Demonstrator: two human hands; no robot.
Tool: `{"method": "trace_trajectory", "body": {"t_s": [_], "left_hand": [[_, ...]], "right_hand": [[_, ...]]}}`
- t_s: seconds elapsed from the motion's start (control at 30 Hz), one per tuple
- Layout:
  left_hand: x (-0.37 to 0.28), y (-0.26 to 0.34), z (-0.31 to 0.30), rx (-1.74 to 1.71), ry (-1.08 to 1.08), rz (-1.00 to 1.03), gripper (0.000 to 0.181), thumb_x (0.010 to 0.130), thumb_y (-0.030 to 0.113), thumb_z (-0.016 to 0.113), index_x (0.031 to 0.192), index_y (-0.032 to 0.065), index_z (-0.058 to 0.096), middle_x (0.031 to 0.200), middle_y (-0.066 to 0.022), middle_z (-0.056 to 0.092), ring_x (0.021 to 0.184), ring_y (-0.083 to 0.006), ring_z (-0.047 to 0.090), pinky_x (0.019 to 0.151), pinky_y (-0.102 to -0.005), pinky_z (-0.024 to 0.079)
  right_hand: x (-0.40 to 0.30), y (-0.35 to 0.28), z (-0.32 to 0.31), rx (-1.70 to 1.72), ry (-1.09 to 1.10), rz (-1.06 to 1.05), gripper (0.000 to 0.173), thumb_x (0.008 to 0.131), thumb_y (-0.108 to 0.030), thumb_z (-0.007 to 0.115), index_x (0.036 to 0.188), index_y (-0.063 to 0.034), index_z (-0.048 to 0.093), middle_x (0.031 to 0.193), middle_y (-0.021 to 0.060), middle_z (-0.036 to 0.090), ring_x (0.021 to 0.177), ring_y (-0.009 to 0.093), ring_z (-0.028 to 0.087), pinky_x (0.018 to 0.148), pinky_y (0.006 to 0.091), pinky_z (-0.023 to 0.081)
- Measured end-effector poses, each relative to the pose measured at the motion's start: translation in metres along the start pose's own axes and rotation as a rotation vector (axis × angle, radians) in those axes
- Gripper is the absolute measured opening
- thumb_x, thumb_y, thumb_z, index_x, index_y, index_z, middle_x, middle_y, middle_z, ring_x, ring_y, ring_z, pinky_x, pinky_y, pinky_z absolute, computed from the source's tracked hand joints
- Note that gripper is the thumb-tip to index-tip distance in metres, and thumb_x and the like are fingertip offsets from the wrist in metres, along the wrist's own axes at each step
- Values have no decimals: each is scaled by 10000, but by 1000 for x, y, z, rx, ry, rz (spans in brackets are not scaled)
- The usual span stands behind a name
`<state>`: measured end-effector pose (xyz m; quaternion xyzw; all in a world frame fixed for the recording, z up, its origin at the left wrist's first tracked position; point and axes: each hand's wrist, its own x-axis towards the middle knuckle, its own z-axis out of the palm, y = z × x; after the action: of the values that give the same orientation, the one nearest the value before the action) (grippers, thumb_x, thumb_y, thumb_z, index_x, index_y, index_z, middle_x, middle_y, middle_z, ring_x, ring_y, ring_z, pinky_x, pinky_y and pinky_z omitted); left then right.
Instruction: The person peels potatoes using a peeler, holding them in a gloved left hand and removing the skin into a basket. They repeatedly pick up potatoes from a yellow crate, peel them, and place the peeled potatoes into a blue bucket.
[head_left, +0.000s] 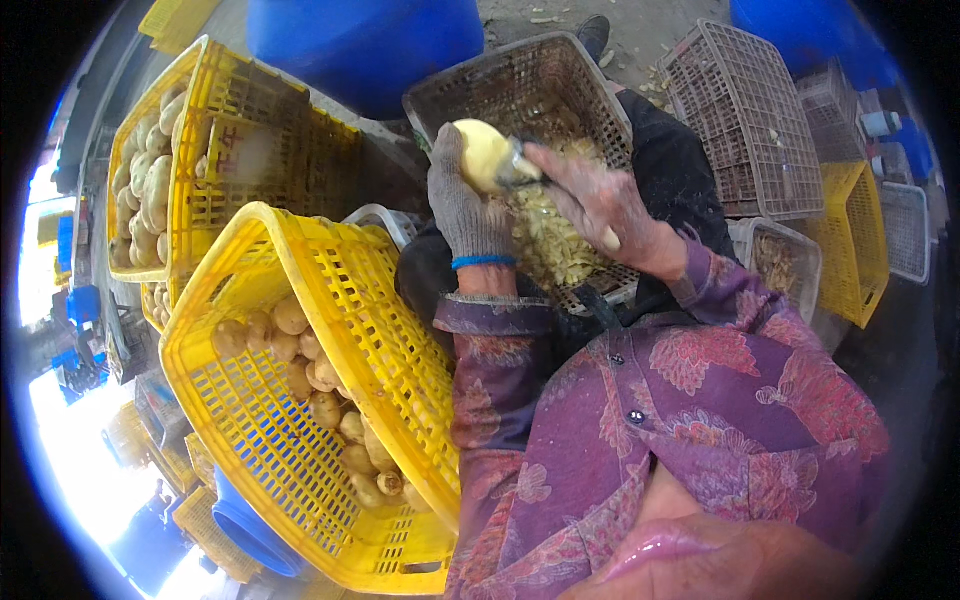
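My left hand, in a grey knitted glove with a blue band at the wrist, grips a pale yellow potato whose visible side is peeled. My bare right hand is closed around a hand peeler, slightly blurred, its head against the potato's right side. Beneath both hands a grimy plastic mesh crate sits tilted between the legs. Strips of potato peel are heaped inside it. Close to my left forearm, a tilted yellow plastic crate holds several unpeeled potatoes.
Another yellow crate, full of potatoes, stands at upper left. A large blue tub is beyond the peel crate. To the right are a brownish mesh crate, a yellow crate and a pale container with scraps.
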<state>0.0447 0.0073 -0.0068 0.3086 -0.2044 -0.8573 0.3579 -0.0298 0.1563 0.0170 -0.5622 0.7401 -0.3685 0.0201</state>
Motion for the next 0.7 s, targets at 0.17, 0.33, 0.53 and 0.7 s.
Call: {"method": "trace_trajectory", "body": {"t_s": [0.17,0.33,0.53,0.7], "left_hand": [[1,2,21,188,-18,189,518,862,434,670,1206,65,554,1076,-109,613,969,-245,627,768,-382,571],[4,9,17,242,56,67,563,839,481,669,1185,56,543,1102,-145,605,959,-266,621,758,-396,582],[-4,7,40,245,212,88,597,807,513,715,1170,66,556,1080,-130,616,931,-276,627,739,-413,575],[4,7,22,271,240,40,595,800,507,726,1169,74,551,1074,-123,629,915,-289,639,722,-425,588]], "right_hand": [[-78,35,17,30,-374,127,447,926,-229,592,1331,-55,521,926,200,657,766,360,649,656,415,514],[-29,43,-5,379,83,280,407,935,-249,558,1303,-81,523,839,208,639,717,394,636,638,469,499],[-42,78,-53,120,-17,351,405,937,-283,551,1289,-92,490,865,242,617,840,387,644,743,466,505],[-70,194,-118,-179,422,595,327,956,-283,516,1192,-57,513,794,172,638,764,339,660,692,437,527]]}}
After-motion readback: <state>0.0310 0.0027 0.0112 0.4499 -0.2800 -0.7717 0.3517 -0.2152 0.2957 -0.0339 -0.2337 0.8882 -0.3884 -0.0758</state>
